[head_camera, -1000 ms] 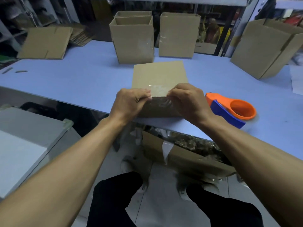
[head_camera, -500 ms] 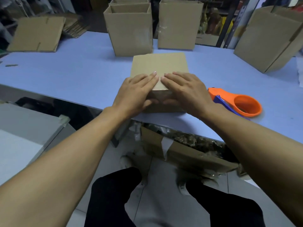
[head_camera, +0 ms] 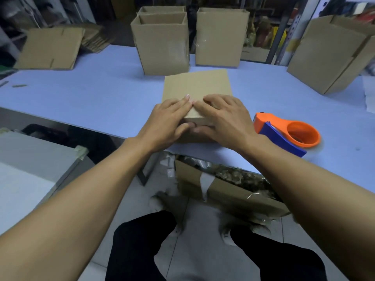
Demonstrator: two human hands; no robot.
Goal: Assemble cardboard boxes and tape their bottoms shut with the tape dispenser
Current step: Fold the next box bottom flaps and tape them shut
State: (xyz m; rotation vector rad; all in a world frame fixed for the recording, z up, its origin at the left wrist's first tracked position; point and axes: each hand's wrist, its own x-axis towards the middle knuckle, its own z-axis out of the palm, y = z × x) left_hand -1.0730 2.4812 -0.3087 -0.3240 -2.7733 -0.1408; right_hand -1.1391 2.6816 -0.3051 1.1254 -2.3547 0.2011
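Observation:
A small cardboard box [head_camera: 196,86] lies on the blue table [head_camera: 105,94] near its front edge, closed face up, with clear tape over the near edge. My left hand [head_camera: 169,118] and my right hand [head_camera: 225,116] press flat on the box's near top, fingers straight and fingertips meeting at the middle, thumbs against its front side. The orange and blue tape dispenser [head_camera: 288,132] lies on the table just right of my right hand, untouched.
Assembled boxes stand behind: two nested at centre [head_camera: 162,41], one to their right [head_camera: 220,35], a larger one far right [head_camera: 332,51]. Flat cardboard [head_camera: 50,48] leans at the back left. An open box of scraps [head_camera: 233,185] sits under the table edge.
My hands went from pinching the tape at the box's near edge to lying flat on its top, fingers stretched forward. They have slid slightly apart from the earlier position.

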